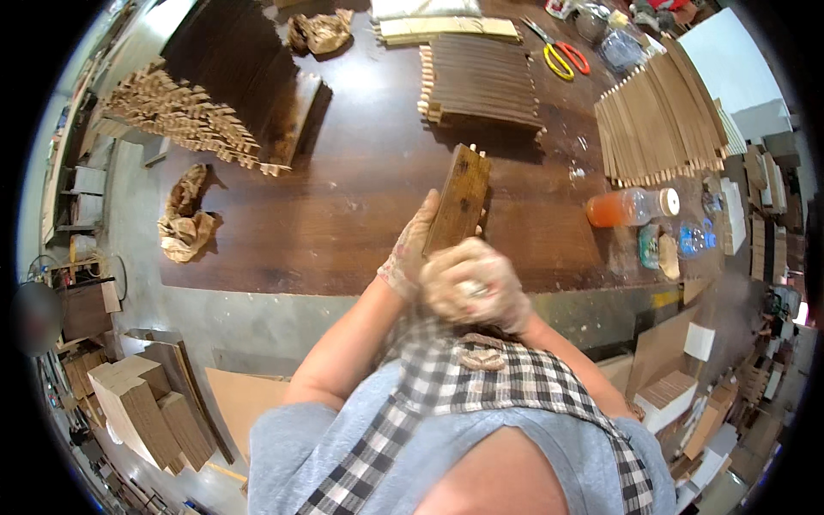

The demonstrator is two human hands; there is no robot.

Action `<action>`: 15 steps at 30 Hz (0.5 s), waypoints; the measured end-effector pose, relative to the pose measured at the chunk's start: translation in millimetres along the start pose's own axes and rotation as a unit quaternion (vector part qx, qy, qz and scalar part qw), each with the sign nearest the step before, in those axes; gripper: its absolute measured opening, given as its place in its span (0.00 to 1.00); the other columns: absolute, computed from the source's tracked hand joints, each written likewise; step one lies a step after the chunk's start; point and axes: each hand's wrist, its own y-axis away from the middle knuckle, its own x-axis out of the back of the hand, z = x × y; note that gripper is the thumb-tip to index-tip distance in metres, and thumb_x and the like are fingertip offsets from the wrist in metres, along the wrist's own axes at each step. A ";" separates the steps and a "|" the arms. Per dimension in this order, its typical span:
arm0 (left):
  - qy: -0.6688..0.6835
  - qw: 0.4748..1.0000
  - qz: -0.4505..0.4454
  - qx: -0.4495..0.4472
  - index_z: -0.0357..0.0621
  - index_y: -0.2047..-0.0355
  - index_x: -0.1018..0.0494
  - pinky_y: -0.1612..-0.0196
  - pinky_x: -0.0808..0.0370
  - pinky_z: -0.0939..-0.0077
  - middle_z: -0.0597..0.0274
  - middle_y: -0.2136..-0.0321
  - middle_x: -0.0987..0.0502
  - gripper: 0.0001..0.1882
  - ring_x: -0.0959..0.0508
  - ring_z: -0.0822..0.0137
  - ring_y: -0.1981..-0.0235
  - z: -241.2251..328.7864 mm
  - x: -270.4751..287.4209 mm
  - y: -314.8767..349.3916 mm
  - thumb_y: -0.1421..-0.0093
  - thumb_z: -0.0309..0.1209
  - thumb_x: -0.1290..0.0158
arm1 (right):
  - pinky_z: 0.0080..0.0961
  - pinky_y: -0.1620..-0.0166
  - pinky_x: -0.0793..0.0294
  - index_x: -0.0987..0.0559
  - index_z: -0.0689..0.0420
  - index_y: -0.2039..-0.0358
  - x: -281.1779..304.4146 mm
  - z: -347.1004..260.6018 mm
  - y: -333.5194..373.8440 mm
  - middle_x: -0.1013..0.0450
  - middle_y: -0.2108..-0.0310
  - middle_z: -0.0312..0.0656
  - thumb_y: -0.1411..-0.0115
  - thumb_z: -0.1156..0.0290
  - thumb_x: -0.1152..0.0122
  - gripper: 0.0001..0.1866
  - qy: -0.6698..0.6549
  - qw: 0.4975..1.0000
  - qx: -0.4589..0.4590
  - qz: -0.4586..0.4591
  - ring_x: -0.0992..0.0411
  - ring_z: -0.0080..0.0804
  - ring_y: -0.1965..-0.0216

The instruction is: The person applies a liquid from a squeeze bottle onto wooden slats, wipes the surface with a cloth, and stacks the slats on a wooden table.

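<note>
My left hand [408,255], in a stained pale glove, grips a brown wooden piece [461,196] by its left side near the table's front edge. Small pale pegs stick out at the piece's far end and along its right side. My right hand [477,281], gloved too and slightly blurred, is curled closed at the near end of the piece. Whatever its fingers hold is hidden. Beyond the wooden piece lies a row of brown slats [485,79] with pale pegged ends.
Pegged slats are stacked at the left [184,112]; a fanned pile of slats [659,120] lies at the right. Scissors [560,58], an orange-filled bottle [631,208], a blue-capped bottle [693,238] and crumpled brown paper [186,227] rest on the table [283,249]. Cardboard boxes [142,403] stand on the floor.
</note>
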 end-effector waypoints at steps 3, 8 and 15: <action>-0.327 0.912 0.154 -0.190 0.41 0.38 0.28 0.48 0.20 0.67 0.54 0.50 0.21 0.29 0.20 0.63 0.50 28.0 -46.8 17.5 0.29 0.49 0.47 | 0.30 0.55 0.22 0.18 0.57 0.66 36.3 6.3 16.7 0.23 0.63 0.40 0.40 0.75 0.33 0.03 -0.061 0.977 -0.142 0.149 0.23 0.32 0.58; -0.798 0.335 0.277 -0.417 0.48 0.36 0.28 0.43 0.26 0.64 0.53 0.47 0.22 0.28 0.23 0.57 0.50 129.0 -33.2 43.1 0.36 0.37 0.37 | 0.27 0.53 0.26 0.19 0.60 0.65 71.4 28.4 57.2 0.25 0.63 0.37 0.41 0.76 0.32 0.04 0.025 0.952 -0.219 0.213 0.25 0.28 0.59; -0.851 0.021 0.481 -0.210 0.64 0.35 0.32 0.38 0.30 0.45 0.54 0.31 0.36 0.30 0.36 0.35 0.34 222.3 -8.2 38.6 0.38 0.39 0.39 | 0.16 0.68 0.27 0.21 0.60 0.62 55.0 50.0 67.0 0.26 0.68 0.31 0.39 0.82 0.37 0.05 -0.199 0.884 -0.312 0.285 0.30 0.15 0.71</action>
